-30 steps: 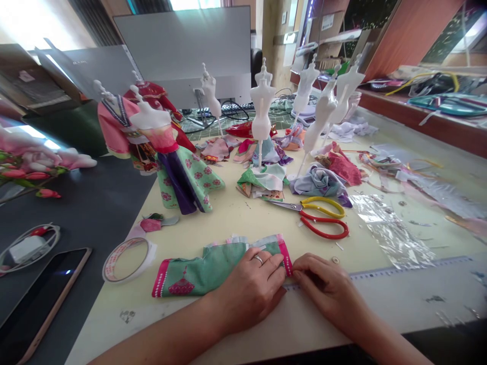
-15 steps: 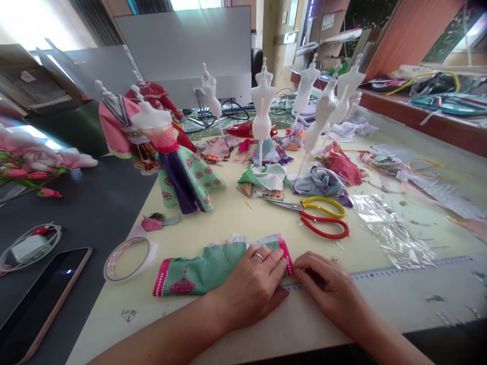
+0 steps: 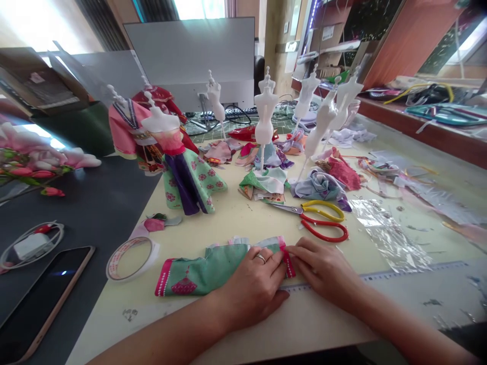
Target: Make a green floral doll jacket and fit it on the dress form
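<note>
A green cloth piece (image 3: 222, 263) with pink dotted borders and a dark pink motif lies across the table, its top edge uneven. My left hand (image 3: 255, 284), with a ring on one finger, presses flat on the cloth's right half, fingers stretched out. At the pink right border, my right hand (image 3: 323, 266) has its fingertips drawn together on the edge; the thumb tip is hard to make out. Beneath the hands runs a clear ruler (image 3: 403, 273), partly covered. Scissors (image 3: 323, 218) with one yellow and one red handle rest beyond my right hand.
Left of the cloth is a tape roll (image 3: 129, 258), near a phone (image 3: 43, 299). Dressed doll forms (image 3: 190, 175) and bare white mannequins (image 3: 265, 114) stand behind, among fabric scraps (image 3: 319, 183). Clear plastic bags (image 3: 391, 241) lie at right. A monitor (image 3: 190, 56) backs the table.
My right hand's fingertips have moved up along the pink border, away from its lower corner. My left hand stays on the cloth. The view has tilted slightly.
</note>
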